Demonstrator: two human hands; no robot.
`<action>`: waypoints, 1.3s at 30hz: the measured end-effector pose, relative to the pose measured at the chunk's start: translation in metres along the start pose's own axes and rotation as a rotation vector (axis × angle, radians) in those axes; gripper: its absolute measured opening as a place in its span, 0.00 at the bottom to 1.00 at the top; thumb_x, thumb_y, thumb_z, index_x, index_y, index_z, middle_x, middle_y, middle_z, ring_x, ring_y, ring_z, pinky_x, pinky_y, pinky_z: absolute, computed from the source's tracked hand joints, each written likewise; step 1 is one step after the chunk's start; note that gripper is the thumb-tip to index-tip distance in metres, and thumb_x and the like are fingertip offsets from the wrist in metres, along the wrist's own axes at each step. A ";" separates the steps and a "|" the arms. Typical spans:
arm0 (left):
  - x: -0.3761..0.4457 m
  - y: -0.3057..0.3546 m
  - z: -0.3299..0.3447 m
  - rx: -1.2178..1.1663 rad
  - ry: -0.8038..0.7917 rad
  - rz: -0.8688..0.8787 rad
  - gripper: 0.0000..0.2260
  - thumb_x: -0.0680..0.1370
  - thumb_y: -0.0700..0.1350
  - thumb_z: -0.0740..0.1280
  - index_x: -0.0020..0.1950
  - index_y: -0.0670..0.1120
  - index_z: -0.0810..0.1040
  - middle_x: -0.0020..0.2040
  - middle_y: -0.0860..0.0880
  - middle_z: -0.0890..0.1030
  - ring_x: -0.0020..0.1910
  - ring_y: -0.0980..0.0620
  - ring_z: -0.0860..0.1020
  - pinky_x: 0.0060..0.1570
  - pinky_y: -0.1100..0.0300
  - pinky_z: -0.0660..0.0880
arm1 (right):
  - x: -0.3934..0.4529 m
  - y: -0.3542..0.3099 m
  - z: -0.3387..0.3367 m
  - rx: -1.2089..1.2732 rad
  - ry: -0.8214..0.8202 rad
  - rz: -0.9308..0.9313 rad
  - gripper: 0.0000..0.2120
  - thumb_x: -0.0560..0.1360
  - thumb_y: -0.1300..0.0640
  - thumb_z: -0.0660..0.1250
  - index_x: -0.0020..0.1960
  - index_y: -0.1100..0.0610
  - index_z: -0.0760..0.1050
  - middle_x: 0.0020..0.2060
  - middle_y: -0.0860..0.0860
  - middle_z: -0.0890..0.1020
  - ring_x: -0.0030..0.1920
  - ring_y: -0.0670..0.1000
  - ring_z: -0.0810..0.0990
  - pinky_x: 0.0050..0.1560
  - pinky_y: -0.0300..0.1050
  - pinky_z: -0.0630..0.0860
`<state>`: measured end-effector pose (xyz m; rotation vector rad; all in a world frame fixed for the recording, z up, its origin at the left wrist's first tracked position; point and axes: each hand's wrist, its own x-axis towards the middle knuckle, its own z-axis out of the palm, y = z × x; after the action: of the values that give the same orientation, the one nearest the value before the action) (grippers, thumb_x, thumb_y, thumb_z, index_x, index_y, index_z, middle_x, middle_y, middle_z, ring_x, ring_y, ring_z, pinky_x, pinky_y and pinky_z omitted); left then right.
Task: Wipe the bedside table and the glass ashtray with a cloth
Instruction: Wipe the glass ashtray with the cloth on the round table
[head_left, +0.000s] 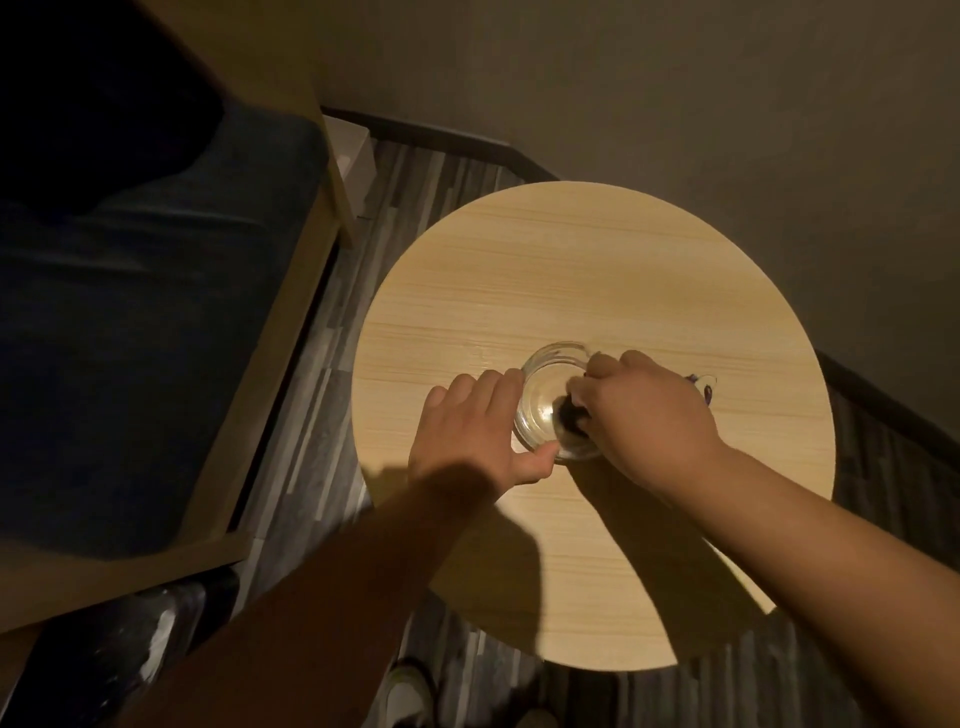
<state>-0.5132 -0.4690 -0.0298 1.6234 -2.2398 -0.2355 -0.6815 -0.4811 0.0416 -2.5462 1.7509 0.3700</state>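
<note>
Ashtray (540, 395) sits near the middle of a round table (571, 260). Left hand (467, 436) grips its rim between curled fingers and thumb. Right hand (649, 415), fingers closed on a bunched cloth (567, 417), presses it into the bowl.

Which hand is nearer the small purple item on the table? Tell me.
Right. The right hand, holding the cloth in the ashtray, lies beside the purple item; the left hand holds the ashtray's opposite side.
</note>
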 end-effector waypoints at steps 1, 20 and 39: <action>0.000 0.000 0.000 0.006 -0.002 0.002 0.31 0.66 0.66 0.59 0.58 0.45 0.75 0.44 0.49 0.78 0.42 0.46 0.74 0.42 0.52 0.69 | -0.004 -0.002 0.000 0.022 -0.019 -0.032 0.08 0.74 0.52 0.65 0.52 0.51 0.77 0.47 0.48 0.76 0.49 0.53 0.72 0.33 0.44 0.64; 0.001 -0.002 0.003 -0.014 -0.002 0.020 0.31 0.66 0.65 0.61 0.58 0.43 0.73 0.44 0.49 0.77 0.42 0.45 0.73 0.40 0.51 0.69 | 0.024 -0.007 -0.002 0.120 0.087 -0.029 0.09 0.69 0.54 0.69 0.50 0.51 0.80 0.44 0.48 0.77 0.47 0.54 0.72 0.31 0.44 0.62; 0.000 -0.001 -0.002 -0.045 -0.020 0.037 0.31 0.67 0.64 0.63 0.59 0.42 0.75 0.45 0.49 0.78 0.42 0.46 0.74 0.41 0.51 0.69 | 0.014 0.049 -0.002 0.814 0.298 0.402 0.10 0.77 0.50 0.64 0.53 0.54 0.77 0.45 0.49 0.79 0.45 0.51 0.76 0.45 0.49 0.74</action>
<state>-0.5111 -0.4691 -0.0282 1.5618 -2.2608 -0.2907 -0.7218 -0.5120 0.0462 -1.7306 1.9436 -0.6305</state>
